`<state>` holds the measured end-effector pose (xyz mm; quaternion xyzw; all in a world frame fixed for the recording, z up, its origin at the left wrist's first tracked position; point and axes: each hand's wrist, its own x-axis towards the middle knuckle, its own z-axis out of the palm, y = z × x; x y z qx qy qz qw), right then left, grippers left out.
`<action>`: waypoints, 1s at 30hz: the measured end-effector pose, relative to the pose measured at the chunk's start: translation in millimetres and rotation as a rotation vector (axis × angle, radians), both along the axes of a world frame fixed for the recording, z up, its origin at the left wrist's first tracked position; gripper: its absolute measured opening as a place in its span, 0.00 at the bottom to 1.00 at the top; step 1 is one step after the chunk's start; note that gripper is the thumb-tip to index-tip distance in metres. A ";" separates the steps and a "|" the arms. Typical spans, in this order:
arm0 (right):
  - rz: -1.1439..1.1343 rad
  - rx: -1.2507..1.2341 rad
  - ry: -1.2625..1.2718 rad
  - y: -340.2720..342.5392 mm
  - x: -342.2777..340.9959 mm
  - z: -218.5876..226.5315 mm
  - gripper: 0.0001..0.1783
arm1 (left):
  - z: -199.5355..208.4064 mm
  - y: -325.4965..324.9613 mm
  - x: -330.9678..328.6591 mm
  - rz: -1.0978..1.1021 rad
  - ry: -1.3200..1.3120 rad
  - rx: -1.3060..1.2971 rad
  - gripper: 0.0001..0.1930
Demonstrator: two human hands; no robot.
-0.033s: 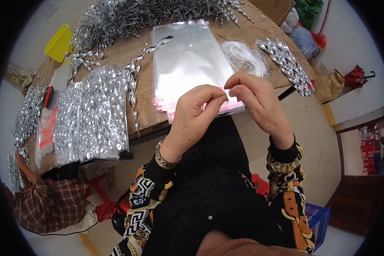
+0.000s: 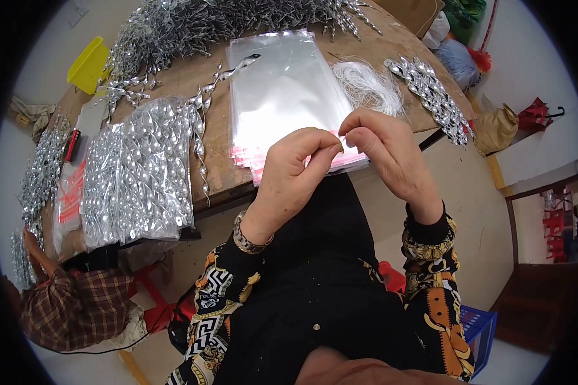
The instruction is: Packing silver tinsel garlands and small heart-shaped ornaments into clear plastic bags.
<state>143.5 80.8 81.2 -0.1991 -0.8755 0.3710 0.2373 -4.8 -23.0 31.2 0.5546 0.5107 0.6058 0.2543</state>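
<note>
My left hand (image 2: 300, 168) and my right hand (image 2: 392, 154) meet over the table's near edge, each closed in a pinch. Their fingertips come close together; whatever lies between them is too small to make out. Right behind the fingers lies a stack of clear plastic bags (image 2: 282, 90) with pinkish-red strips along the near end. A coil of thin white string (image 2: 370, 86) rests just right of the bags. To their left, a twisted silver foil strand (image 2: 201, 131) reaches from the bag stack toward the table's front edge.
Bagged silver twists (image 2: 138, 170) cover the left front of the wooden table (image 2: 221, 170). A silver heap (image 2: 225, 22) spans the back, beside a yellow basket (image 2: 88, 66). More twists (image 2: 433, 96) overhang the right edge. A co-worker in a plaid shirt (image 2: 77, 308) sits at left.
</note>
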 end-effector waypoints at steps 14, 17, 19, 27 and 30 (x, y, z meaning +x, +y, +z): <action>0.007 0.102 -0.098 -0.6 2.5 8.9 0.08 | -5.5 7.2 2.4 0.071 0.204 0.165 0.03; 0.019 0.054 -0.091 0.1 3.9 9.8 0.08 | -2.3 5.4 1.6 0.065 0.196 0.142 0.03; 0.028 0.016 -0.093 0.2 4.9 10.2 0.07 | -2.1 5.0 1.1 0.055 0.195 0.114 0.03; 0.058 -0.477 0.215 4.8 11.5 -4.8 0.07 | -8.5 8.0 -0.7 -0.061 -0.239 -0.012 0.05; 0.051 -0.581 0.291 4.0 9.7 -14.2 0.06 | -15.6 14.7 -3.4 -0.099 -0.378 0.009 0.06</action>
